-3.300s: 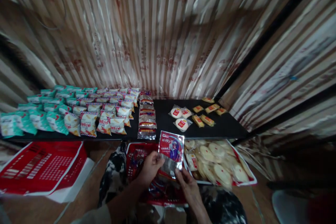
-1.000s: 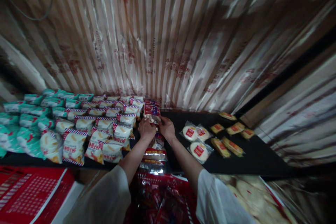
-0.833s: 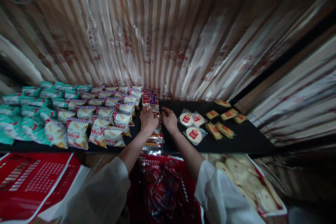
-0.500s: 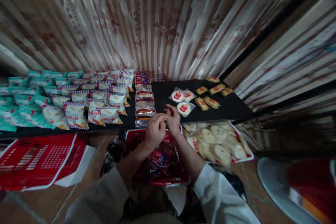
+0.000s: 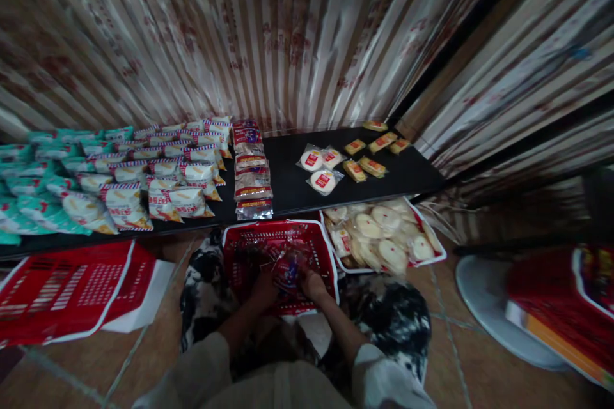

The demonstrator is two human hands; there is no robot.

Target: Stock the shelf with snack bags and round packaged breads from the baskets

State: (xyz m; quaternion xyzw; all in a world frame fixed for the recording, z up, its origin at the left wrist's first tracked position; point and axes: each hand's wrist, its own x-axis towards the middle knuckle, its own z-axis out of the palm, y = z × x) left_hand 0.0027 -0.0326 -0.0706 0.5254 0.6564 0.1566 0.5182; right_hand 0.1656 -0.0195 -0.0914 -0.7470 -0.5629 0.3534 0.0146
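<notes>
Both of my hands are down inside the red basket (image 5: 330,249), among red and purple snack packets (image 5: 288,271). My left hand (image 5: 263,289) is at the left of the packets, dark and blurred, its fingers hidden. On the other side, my right hand (image 5: 313,284) has its fingertips at the packets' right edge; whether they grip one is not clear. Above the basket, a column of similar red and silver packets (image 5: 252,192) lies on the black shelf (image 5: 288,198).
White snack bags (image 5: 127,204) and teal bags (image 5: 50,214) fill the shelf's left side. Round white packaged cakes (image 5: 323,180) and small yellow packets (image 5: 371,166) lie to the right. A basket of round cakes (image 5: 384,246) adjoins mine. Another red basket (image 5: 71,287) is at left, a grey stool (image 5: 480,307) at right.
My hands have come apart from above the shelf's front edge and dropped into the red basket. The view has shifted slightly. The goods on the shelf look the same.
</notes>
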